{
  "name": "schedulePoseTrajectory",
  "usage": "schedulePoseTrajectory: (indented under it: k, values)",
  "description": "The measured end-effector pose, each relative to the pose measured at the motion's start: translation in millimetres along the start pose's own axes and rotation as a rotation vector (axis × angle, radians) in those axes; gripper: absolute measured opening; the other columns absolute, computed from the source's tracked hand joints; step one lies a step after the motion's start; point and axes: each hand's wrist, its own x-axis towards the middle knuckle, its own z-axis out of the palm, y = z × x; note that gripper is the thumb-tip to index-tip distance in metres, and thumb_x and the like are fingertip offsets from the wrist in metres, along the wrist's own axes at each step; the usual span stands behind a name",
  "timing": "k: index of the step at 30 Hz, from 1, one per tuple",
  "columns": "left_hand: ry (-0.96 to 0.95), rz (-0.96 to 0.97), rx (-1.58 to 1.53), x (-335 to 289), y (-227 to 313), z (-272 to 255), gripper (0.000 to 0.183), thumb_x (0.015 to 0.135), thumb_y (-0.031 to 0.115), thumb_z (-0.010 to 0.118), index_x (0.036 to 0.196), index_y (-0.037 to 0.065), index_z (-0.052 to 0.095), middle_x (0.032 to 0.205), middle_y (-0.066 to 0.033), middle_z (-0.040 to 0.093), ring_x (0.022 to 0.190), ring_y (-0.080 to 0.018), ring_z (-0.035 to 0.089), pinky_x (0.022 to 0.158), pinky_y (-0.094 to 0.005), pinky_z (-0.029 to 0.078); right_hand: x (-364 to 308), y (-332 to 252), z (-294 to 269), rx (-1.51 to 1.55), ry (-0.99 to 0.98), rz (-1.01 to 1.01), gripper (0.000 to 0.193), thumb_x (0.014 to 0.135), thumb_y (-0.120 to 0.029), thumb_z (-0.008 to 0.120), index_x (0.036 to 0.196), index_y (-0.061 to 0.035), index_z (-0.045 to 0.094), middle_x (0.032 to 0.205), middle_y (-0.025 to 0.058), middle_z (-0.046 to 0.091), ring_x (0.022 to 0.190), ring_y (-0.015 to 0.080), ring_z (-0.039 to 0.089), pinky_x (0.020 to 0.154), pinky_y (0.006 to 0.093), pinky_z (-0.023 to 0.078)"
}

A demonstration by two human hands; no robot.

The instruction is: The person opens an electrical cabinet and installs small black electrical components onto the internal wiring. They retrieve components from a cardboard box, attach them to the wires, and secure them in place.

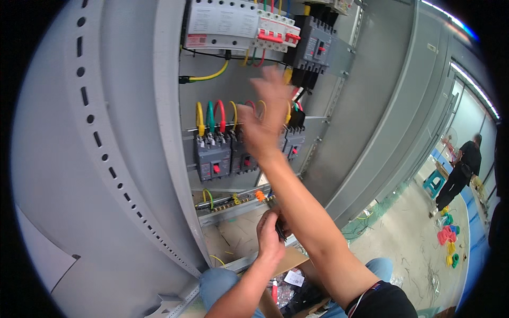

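My right hand (263,114) is raised inside a grey metal cabinet, its fingers spread and smeared by motion, with nothing seen in it. Behind it runs a row of grey circuit breakers (214,159) with red switches, partly hidden by the hand and wrist. Yellow, green and red wires (220,114) loop up from their tops. Lower down, my left hand (269,238) is closed round a small black object (280,230), whose kind I cannot make out. My right forearm crosses close beside it.
Another large breaker (316,45) and a row of small red-switched breakers (275,33) sit higher up. Below my arms stands an open cardboard box (290,259) with plastic bags. A perforated cabinet post (97,139) rises left. A person (462,169) stands far right near coloured wire coils (448,236).
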Motion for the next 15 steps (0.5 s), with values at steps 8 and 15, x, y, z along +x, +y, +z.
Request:
schedulePoseTrajectory:
  k: [8,15]
  values:
    - [0.013,-0.023,0.047,-2.4,7.2,-12.6,0.024,0.101,0.035,0.066,0.1,0.011,0.067,0.075,0.0022,0.057,0.062,-0.0103,0.048,0.052,-0.0277,0.034,35.0,-27.2,-38.9,0.168,0.168,-0.096,0.053,0.103,-0.042,0.057,0.135,-0.0007,0.06,0.154,0.02,0.049,0.15,0.0375,0.034,0.123,0.0488,0.024]
    - [0.0,-0.021,0.008,-1.2,-8.2,-7.7,0.02,0.101,0.028,0.066,0.09,0.012,0.063,0.072,0.0016,0.057,0.06,-0.0113,0.05,0.051,-0.0276,0.036,-0.1,7.3,31.2,-0.054,-0.111,-0.026,0.048,0.088,-0.034,0.075,0.125,-0.006,0.064,0.145,0.0187,0.055,0.14,0.0408,0.044,0.12,0.0603,0.022]
